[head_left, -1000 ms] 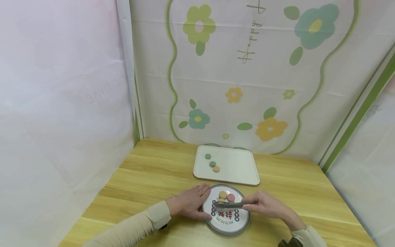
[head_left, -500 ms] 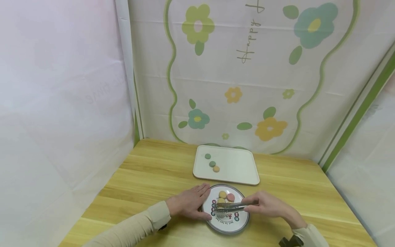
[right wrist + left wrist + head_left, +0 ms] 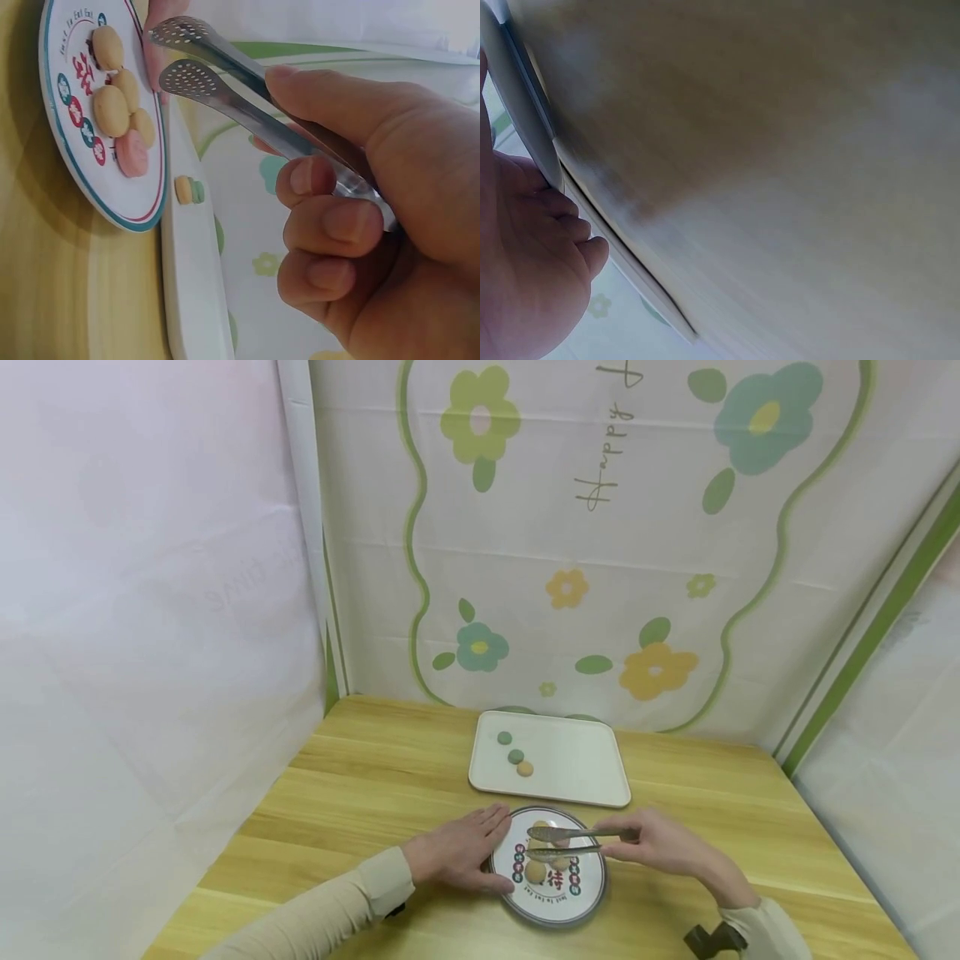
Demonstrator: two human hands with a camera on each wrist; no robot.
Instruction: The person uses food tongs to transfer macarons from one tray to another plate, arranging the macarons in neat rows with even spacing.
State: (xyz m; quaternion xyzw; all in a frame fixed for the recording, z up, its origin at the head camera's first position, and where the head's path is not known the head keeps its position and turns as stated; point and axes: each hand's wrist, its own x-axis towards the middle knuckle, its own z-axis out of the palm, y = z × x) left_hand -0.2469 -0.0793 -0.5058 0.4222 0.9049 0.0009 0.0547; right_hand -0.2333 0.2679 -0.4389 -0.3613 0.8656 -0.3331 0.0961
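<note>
My left hand (image 3: 467,850) lies with fairly straight fingers along the left rim of a round white plate (image 3: 551,912) with printed lettering. Over the plate, my right hand (image 3: 663,845) grips metal tongs (image 3: 247,126). Their perforated tips stand apart with nothing between them. Several yellow macarons and a pink macaron (image 3: 133,154) are grouped on the plate; one yellow macaron (image 3: 535,872) sits nearer its front left. In the head view the tongs partly cover the others. The left wrist view catches that hand's curled-looking fingertips (image 3: 592,255) beside the plate's edge.
Behind the plate is a white rectangular tray (image 3: 577,764). Two green macarons (image 3: 505,738) and a yellow-orange one (image 3: 525,769) lie at its left side. Fabric walls enclose the wooden table (image 3: 360,793) at the back and sides.
The tongs have spread from nearly closed to wide and risen slightly away toward the plate's back. A yellow macaron they held is now released on the plate. My left hand keeps its place.
</note>
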